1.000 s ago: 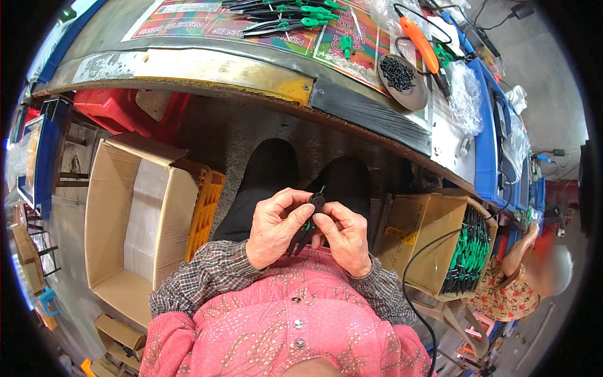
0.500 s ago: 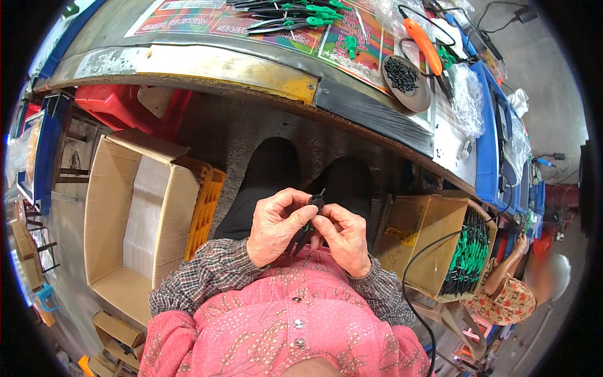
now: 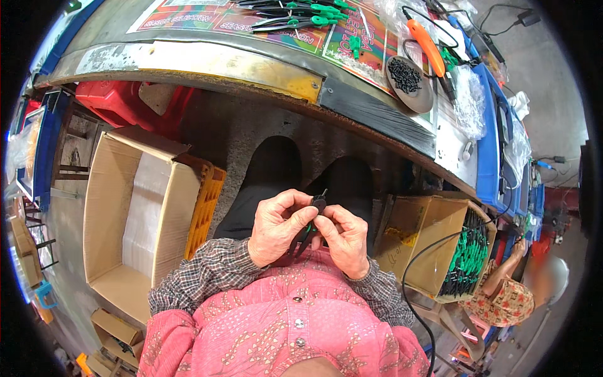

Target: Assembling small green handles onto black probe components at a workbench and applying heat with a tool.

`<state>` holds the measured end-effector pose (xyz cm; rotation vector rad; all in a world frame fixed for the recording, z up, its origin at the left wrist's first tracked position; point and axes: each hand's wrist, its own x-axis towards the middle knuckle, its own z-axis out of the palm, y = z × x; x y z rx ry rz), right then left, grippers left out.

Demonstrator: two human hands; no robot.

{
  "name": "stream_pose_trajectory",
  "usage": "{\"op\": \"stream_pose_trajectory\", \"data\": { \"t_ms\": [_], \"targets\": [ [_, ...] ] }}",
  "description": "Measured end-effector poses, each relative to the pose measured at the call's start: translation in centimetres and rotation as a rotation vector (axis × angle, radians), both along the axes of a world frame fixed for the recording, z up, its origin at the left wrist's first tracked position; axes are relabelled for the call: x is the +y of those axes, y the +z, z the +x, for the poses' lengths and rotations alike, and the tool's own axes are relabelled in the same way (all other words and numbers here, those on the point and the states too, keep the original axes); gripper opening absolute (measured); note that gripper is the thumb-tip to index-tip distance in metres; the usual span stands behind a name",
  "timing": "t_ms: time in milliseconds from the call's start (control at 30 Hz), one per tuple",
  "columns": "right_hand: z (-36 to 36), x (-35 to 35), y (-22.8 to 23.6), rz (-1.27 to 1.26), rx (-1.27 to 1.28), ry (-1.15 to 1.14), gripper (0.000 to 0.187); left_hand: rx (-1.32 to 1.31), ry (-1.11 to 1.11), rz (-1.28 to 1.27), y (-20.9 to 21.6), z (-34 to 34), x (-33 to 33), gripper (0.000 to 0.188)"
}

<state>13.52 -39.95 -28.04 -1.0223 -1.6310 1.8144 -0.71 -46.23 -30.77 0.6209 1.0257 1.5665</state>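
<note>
Above my lap, my left hand [image 3: 281, 227] pinches a small black-and-green plier-like piece [image 3: 319, 202] between thumb and fingers. My right hand [image 3: 343, 232] closes on it from the other side, its thumb against the round black part. A thin tip sticks up past the fingers, and two dark legs hang below between the hands. Much of the piece is covered by my fingers, so its exact kind cannot be made out. Similar black-and-green pieces [image 3: 295, 19] lie in a pile on the workbench [image 3: 226, 53] ahead.
A dish of small black parts [image 3: 405, 75] and an orange-handled tool [image 3: 426, 47] lie on the bench's right. An open cardboard box [image 3: 103, 213] stands at my left. Another box [image 3: 414, 245], full of black-and-green pieces, stands at my right, crossed by a black cable. A co-worker [image 3: 502, 298] sits beyond.
Both hands stay nearly in place, still gripping the same piece. The view has shifted slightly. The co-worker at the right has moved a little.
</note>
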Motion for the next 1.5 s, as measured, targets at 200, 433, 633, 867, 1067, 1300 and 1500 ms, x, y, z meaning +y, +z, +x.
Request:
{"op": "stream_pose_trajectory", "data": {
  "t_ms": [200,433,633,867,1067,1300,1500],
  "targets": [
    [-0.1,0.1,0.1,-0.027,-0.014,0.011,0.01,-0.116,-0.016,-0.015,-0.1,-0.1,0.0,0.013],
    [0.0,0.1,-0.1,-0.046,-0.007,0.006,0.01,-0.116,-0.03,-0.022,0.4,-0.3,0.1,0.015],
    [-0.1,0.3,0.1,-0.134,-0.002,0.028,0.011,-0.149,-0.029,-0.035,0.0,-0.3,0.0,0.014],
    [0.0,0.3,0.1,-0.075,-0.027,0.059,0.01,-0.097,-0.014,-0.059,-0.1,-0.2,0.0,0.012],
    [-0.2,-0.1,0.0,-0.082,0.007,0.014,0.012,-0.135,-0.018,-0.052,-0.4,-0.4,-0.2,0.012],
    [-0.3,0.1,0.3,-0.088,-0.02,0.036,0.013,-0.163,-0.013,-0.049,-0.5,-0.3,-0.2,0.013],
    [-0.2,0.5,0.1,-0.132,-0.022,0.077,0.012,-0.134,-0.018,-0.03,-0.5,-0.5,-0.1,0.014]
  ]
}}
